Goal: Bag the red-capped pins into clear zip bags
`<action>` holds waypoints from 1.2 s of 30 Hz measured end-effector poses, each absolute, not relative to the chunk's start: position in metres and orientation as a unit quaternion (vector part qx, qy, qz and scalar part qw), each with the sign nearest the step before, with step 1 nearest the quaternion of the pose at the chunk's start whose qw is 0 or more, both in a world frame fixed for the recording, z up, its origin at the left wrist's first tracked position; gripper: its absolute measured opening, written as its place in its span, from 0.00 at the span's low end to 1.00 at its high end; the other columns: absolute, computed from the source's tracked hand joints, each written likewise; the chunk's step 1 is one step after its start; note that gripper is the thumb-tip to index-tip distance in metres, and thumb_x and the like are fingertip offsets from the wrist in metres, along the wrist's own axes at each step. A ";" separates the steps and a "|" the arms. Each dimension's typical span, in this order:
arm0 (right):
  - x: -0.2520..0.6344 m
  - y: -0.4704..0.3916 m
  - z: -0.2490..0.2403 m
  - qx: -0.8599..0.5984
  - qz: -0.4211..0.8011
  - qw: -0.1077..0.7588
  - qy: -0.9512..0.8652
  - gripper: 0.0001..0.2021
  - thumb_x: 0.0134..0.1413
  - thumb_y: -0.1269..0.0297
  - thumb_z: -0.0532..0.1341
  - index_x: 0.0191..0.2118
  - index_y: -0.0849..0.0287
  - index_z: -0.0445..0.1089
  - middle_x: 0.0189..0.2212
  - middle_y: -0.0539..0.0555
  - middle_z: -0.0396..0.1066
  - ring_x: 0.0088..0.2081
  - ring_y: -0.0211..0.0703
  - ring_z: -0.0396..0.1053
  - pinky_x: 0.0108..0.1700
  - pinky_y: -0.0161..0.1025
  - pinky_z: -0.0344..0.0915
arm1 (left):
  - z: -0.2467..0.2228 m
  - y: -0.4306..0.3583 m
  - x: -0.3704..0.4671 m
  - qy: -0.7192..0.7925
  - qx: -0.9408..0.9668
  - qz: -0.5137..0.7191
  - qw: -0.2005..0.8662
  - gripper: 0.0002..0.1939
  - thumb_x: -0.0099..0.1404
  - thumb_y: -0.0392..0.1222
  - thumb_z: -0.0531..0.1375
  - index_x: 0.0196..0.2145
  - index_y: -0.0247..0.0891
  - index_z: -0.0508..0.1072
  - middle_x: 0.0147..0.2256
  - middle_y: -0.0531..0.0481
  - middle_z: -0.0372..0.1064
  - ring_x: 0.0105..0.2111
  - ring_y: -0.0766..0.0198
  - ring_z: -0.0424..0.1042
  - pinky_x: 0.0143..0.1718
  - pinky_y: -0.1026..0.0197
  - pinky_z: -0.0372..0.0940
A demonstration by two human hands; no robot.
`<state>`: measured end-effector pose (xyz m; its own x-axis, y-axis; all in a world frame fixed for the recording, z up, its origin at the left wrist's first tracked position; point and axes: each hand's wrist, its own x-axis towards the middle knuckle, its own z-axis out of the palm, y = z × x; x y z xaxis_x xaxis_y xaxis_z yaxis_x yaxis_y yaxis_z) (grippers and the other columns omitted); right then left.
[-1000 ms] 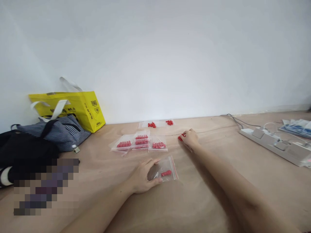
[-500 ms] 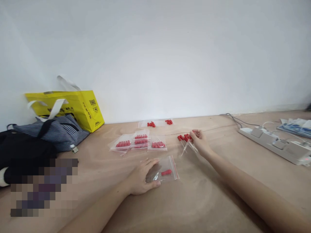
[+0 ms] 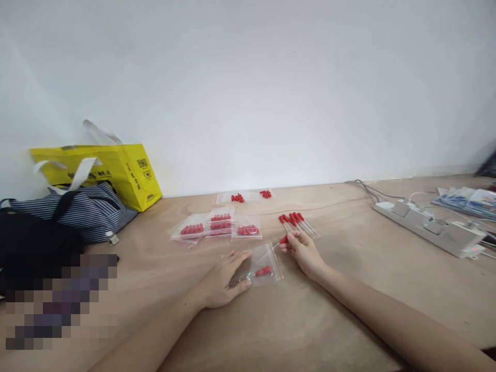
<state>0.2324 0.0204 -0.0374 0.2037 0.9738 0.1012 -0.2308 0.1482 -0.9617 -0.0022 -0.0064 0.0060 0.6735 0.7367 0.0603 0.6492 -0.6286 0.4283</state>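
A clear zip-lock bag (image 3: 267,256) lies on the table with one red-bulbed dropper (image 3: 263,271) inside. My left hand (image 3: 227,279) holds that bag at its left end, thumb on the near edge and fingers on the far edge. Between the fingertips of my right hand (image 3: 304,253) is another dropper (image 3: 284,239), its thin clear tube pointing left at the bag's red-striped mouth. Just beyond that hand lies a loose row of several droppers (image 3: 296,218). Whether the tube tip is inside the mouth, I cannot tell.
Filled bags of droppers (image 3: 220,226) are stacked beyond my left hand. Further back lies a bag with red bulbs (image 3: 236,198). A white power strip (image 3: 430,227) with plugs sits right. At left stand a yellow bag (image 3: 143,181), a striped bag (image 3: 96,209) and a small bottle (image 3: 112,238).
My right hand has come from the loose droppers toward me and left, bringing one dropper to the bag's mouth. My left hand keeps its hold on the bag.
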 end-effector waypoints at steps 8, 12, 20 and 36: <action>0.226 0.006 -0.026 -0.447 0.274 0.425 -0.738 0.11 0.51 0.61 0.54 0.26 0.59 0.70 0.31 0.54 0.68 0.35 0.41 0.66 0.40 0.38 0.62 | 0.002 -0.005 -0.001 0.392 0.893 0.117 0.186 0.29 0.60 0.47 0.53 0.57 0.42 0.50 0.57 0.47 0.50 0.57 0.50 0.49 0.56 0.45 0.46; 0.261 0.037 -0.020 -0.588 0.090 0.426 -0.682 0.09 0.50 0.64 0.55 0.33 0.60 0.71 0.35 0.58 0.67 0.41 0.45 0.64 0.46 0.41 0.58 | 0.004 -0.005 -0.001 0.385 0.897 0.120 0.180 0.28 0.60 0.47 0.53 0.57 0.43 0.50 0.58 0.48 0.49 0.57 0.52 0.49 0.56 0.46 0.46; 0.314 0.094 -0.032 -0.761 0.079 0.284 -0.577 0.30 0.47 0.48 0.53 0.49 0.70 0.63 0.43 0.66 0.67 0.45 0.52 0.64 0.43 0.39 0.58 | 0.004 -0.005 0.000 0.373 0.902 0.134 0.174 0.28 0.59 0.48 0.54 0.56 0.41 0.51 0.57 0.45 0.51 0.55 0.53 0.52 0.56 0.46 0.47; 0.240 0.094 -0.032 -0.714 0.157 0.286 -0.619 0.18 0.54 0.56 0.50 0.39 0.64 0.68 0.38 0.62 0.70 0.41 0.47 0.67 0.39 0.37 0.58 | 0.003 -0.004 0.000 0.363 0.908 0.125 0.169 0.29 0.60 0.49 0.53 0.56 0.39 0.50 0.57 0.44 0.50 0.56 0.54 0.51 0.56 0.46 0.46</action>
<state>0.2398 0.0939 -0.0324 0.1844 0.9744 0.1288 0.7944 -0.0706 -0.6033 0.0003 -0.0037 0.0029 0.7048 0.7018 0.1038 0.6177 -0.6790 0.3968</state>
